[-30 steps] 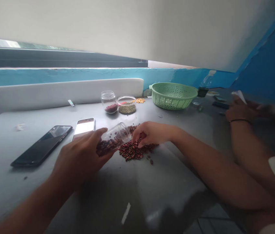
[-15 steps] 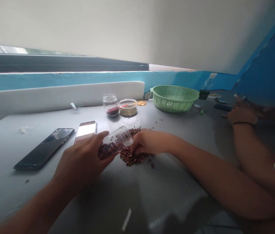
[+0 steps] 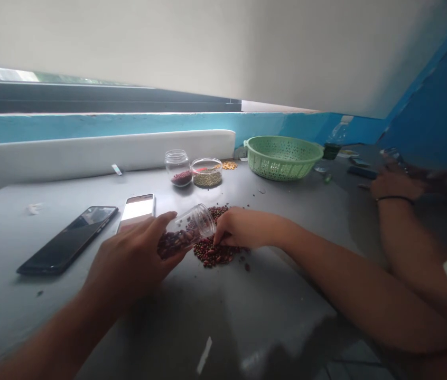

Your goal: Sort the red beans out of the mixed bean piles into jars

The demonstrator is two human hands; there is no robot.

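Note:
My left hand is wrapped round a clear jar, tipped on its side with its mouth to the right. Dark red beans lie along the inside of the jar. Just beyond the mouth, a mixed pile of red and green beans is spread on the grey table. My right hand reaches in over the pile, fingers pinched together and pointing down beside the jar's rim. Whatever sits between those fingertips is too small and hidden to make out.
Behind the pile stand a jar of small red beans, a round tub of green beans, some yellow kernels and a green basket. Two phones lie at left. At far right is another person's hand.
The camera view has shifted slightly, so objects on the table sit a little higher and further left. Both hands keep nearly the same pose at the jar and pile.

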